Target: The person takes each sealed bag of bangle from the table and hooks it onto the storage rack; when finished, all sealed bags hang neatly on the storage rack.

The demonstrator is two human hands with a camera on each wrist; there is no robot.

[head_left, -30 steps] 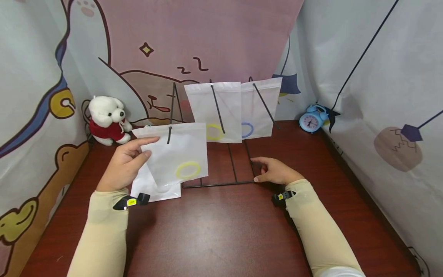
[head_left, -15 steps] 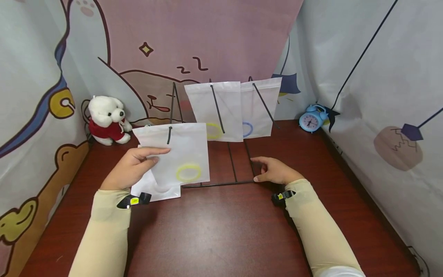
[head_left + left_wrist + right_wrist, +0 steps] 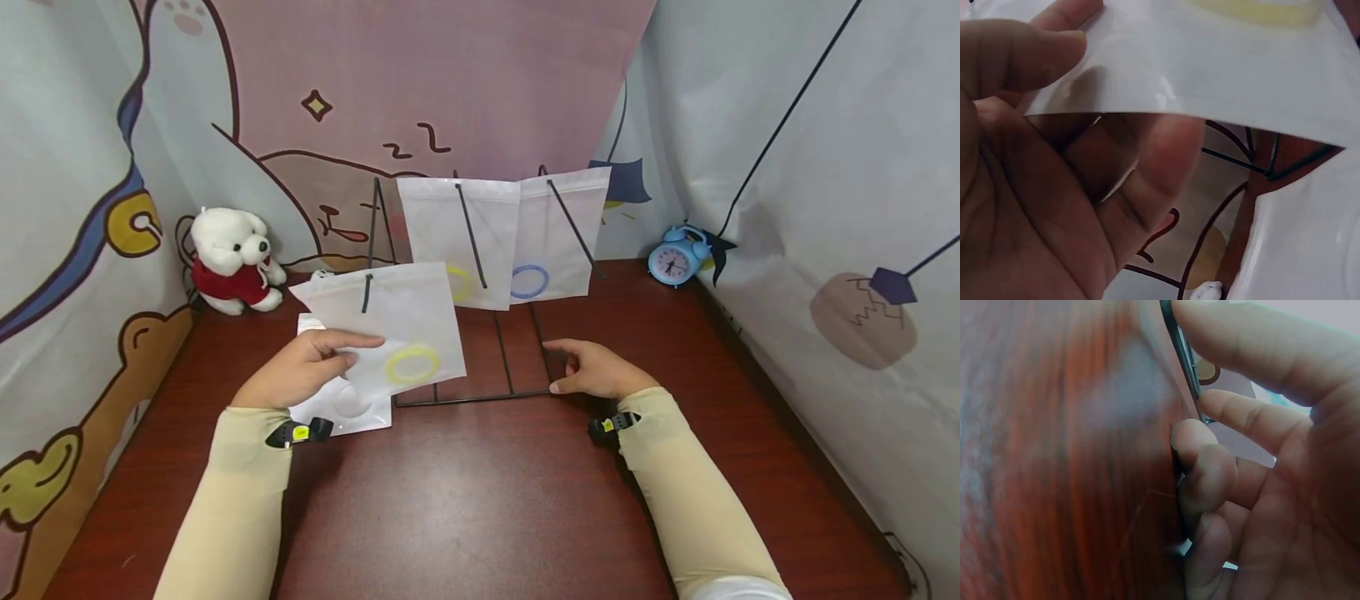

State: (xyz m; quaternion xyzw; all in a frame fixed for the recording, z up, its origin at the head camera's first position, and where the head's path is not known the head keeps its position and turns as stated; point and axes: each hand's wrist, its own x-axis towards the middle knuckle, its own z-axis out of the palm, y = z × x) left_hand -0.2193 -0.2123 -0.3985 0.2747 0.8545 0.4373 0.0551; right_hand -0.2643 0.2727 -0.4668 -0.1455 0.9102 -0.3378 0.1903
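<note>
A white zip bag (image 3: 412, 308) with a yellow ring (image 3: 412, 364) hangs, slightly tilted, from the left arm of a black wire rack (image 3: 472, 401). My left hand (image 3: 296, 367) touches this bag with its extended index finger across the front. In the left wrist view, other fingers (image 3: 1169, 153) lie behind the bag's lower edge. With thumb and index finger, my right hand (image 3: 600, 371) holds the rack's front right base corner. In the right wrist view its thumb (image 3: 1235, 340) meets the black bar, while the remaining fingers are curled.
Two more white bags, one with a yellow ring (image 3: 460, 283) and one with a blue ring (image 3: 530, 282), hang on the rack. Another white packet (image 3: 360, 417) lies beneath the left bag. A plush bear (image 3: 232, 258) and a blue alarm clock (image 3: 675, 257) stand behind.
My left hand has moved right and downward across the hanging bag. That bag's lower part has swung to the right and tilted. My right hand keeps its place on the rack.
</note>
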